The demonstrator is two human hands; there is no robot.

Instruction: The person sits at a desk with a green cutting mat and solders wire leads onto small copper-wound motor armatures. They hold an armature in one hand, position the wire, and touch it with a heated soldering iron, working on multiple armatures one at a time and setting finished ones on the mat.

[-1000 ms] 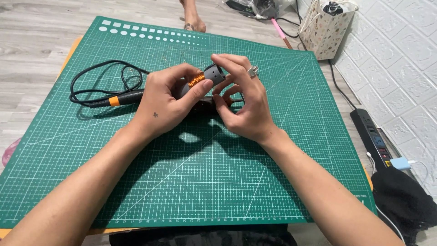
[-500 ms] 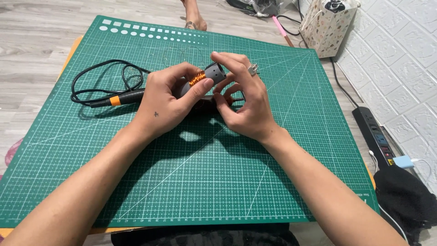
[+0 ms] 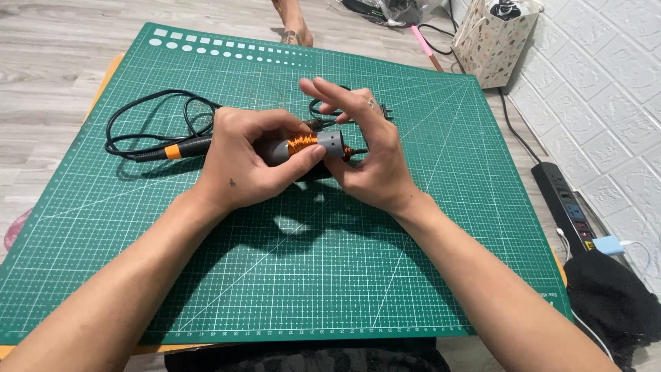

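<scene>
I see the left hand clamped on a grey rotary tool banded with copper-orange; right hand, fingers apart, seemingly touches its tip.

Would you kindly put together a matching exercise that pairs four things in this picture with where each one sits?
Things:
1. grey cylindrical tool wound with copper-coloured wire
2. black power strip
3. patterned white bag
4. coiled black cable with an orange collar

Places:
A. on the floor beyond the far right corner of the green cutting mat
B. lying on the mat's left part
C. gripped in the left hand, with the right hand at its tip
D. on the floor along the mat's right edge

Pairs: 1-C, 2-D, 3-A, 4-B
</scene>
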